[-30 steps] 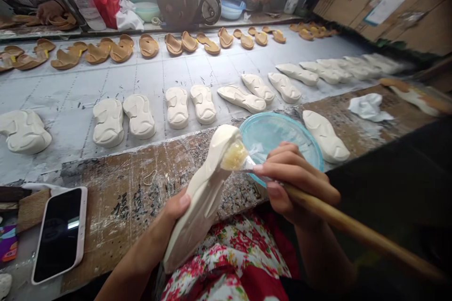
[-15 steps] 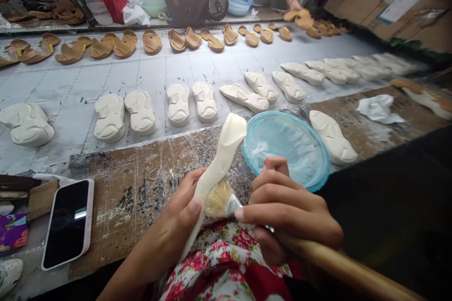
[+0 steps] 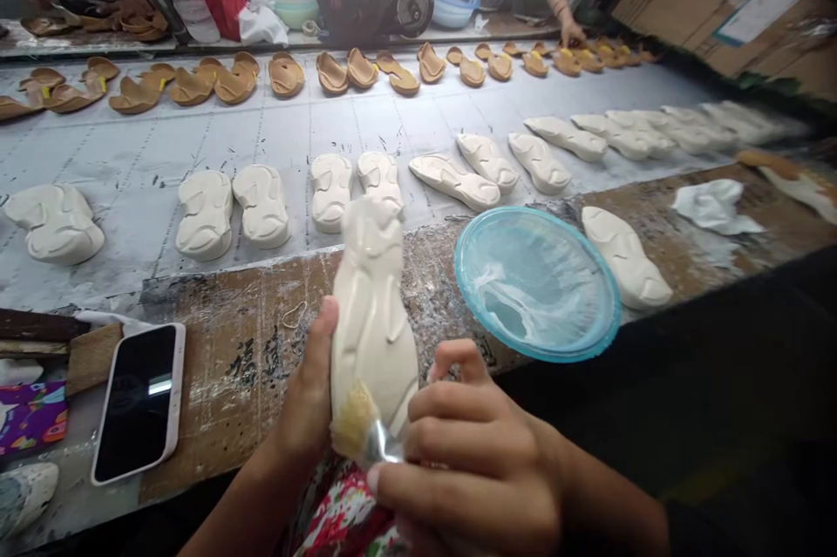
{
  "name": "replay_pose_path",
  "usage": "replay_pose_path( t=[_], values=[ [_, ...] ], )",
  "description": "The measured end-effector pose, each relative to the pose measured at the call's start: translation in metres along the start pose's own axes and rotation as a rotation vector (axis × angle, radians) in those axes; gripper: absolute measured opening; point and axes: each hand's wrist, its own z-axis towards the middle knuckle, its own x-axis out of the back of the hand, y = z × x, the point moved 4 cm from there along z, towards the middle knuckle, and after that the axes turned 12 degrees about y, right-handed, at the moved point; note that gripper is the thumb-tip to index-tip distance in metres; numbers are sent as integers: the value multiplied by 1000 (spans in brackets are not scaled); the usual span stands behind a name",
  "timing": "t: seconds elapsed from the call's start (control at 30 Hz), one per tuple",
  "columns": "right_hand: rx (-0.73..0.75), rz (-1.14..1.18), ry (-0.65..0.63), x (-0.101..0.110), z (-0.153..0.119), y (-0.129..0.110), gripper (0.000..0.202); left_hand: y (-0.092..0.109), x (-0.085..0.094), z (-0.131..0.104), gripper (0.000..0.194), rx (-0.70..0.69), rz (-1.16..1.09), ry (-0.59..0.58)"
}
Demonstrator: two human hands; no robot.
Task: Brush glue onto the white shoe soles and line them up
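Upright in my left hand (image 3: 307, 391) is a white shoe sole (image 3: 374, 304), its broad contoured face turned toward me. The thumb lies along its left edge; the other fingers are hidden behind it. My right hand (image 3: 477, 452) is closed round a paintbrush (image 3: 357, 422), gripping it close to the metal collar. The pale bristles press on the lower left part of the sole. Right of the sole stands a light blue bowl (image 3: 536, 282) with milky white liquid streaked inside. Another white sole (image 3: 624, 256) lies beside the bowl.
White soles (image 3: 261, 207) stand in a row on the pale table (image 3: 150, 230). Tan insoles (image 3: 286, 75) line its far side, where a co-worker's hand (image 3: 572, 32) touches one. A phone (image 3: 139, 400) lies at left, a crumpled white cloth (image 3: 716, 204) at right.
The sole has turned from edge-on to face me and shifted left. The brush has moved from its side to its lower face. Across the table, the co-worker's hand has set down a tan insole.
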Motion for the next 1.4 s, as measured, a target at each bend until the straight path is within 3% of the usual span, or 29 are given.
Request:
replay_pose_path(
  t=[0.1, 0.2, 0.3, 0.47, 0.6, 0.7, 0.77, 0.83, 0.93, 1.03, 1.13, 1.2, 1.27, 1.33, 1.4],
  values=[
    [119, -90, -54, -8, 0, -2, 18, 10, -3, 7, 62, -149, -152, 250],
    [140, -112, -86, -8, -3, 2, 20, 21, -5, 11, 57, -265, -340, 330],
    [96, -79, -61, 3, -8, 9, 23, 24, -10, 13, 57, -178, -398, 168],
    [-22, 61, 254, 26, -10, 22, 27, 12, -18, 15, 61, 233, -355, -312],
    [-212, 186, 466, 22, -15, 31, 25, 3, -16, 28, 63, 460, -338, -466],
    [-310, 342, 430, 12, -20, 35, 27, 2, -19, 29, 64, 497, -365, -509],
    [-340, 444, 410, 14, -22, 38, 31, 3, -22, 24, 68, 428, -352, -462],
    [-345, 463, 481, 26, -22, 46, 30, 0, -23, 15, 67, 329, -326, -345],
    [-371, 193, 685, 51, -17, 66, 16, -11, -23, -1, 53, 241, -185, -178],
    [-384, -94, 790, 59, -10, 77, 15, -25, -25, -11, 49, 233, -84, -135],
    [-318, -63, 679, 35, -8, 69, 12, -26, -30, -7, 51, 191, -101, -139],
    [-165, -20, 554, 15, -12, 50, 16, -19, -33, 1, 52, 146, -161, -121],
    [-72, 17, 335, -2, -19, 34, 18, -8, -33, 9, 53, 98, -242, -71],
    [-87, 112, 253, -2, -25, 28, 24, 1, -33, 14, 54, 46, -311, -23],
    [-176, 142, 281, 8, -27, 33, 23, 5, -36, 16, 54, 18, -332, -28]
  ],
)
